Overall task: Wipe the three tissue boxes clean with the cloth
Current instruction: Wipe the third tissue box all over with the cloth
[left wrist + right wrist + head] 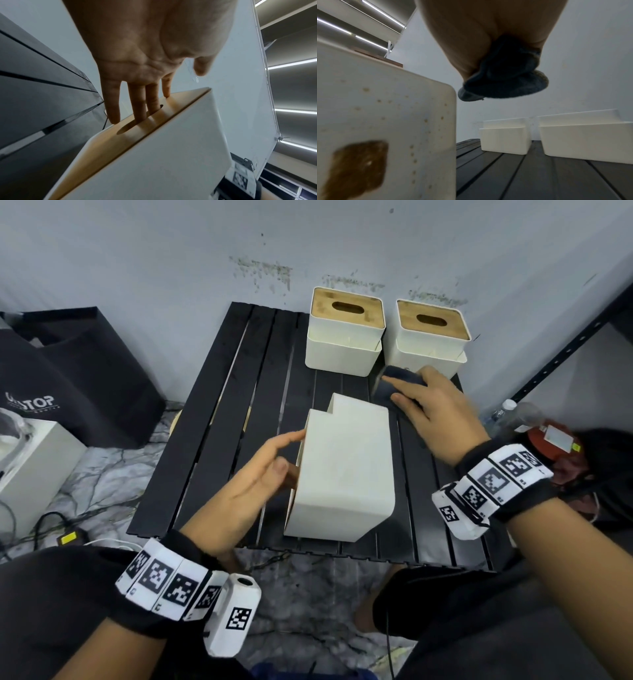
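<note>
A white tissue box point(342, 474) lies on its side in the middle of the black slatted table point(239, 392), its wooden lid point(137, 135) facing left. My left hand point(274, 455) touches that lid with straight fingers point(137, 102), two of them reaching into the oval slot. The thumb stands off the box. On this box's right face the right wrist view shows a brown stain point(359, 166) and small spots. My right hand point(421, 398) grips a dark cloth point(397, 388), bunched point(503, 75), just right of and beyond the box. Two more upright boxes point(344, 332) point(430, 338) stand at the back.
The wall is right behind the two back boxes. A black bag point(78, 378), a white case point(30, 460) and cables with a charger point(68, 537) lie on the floor to the left. A bottle point(503, 412), a red object point(548, 446) and a metal shelf upright point(565, 344) are at the right.
</note>
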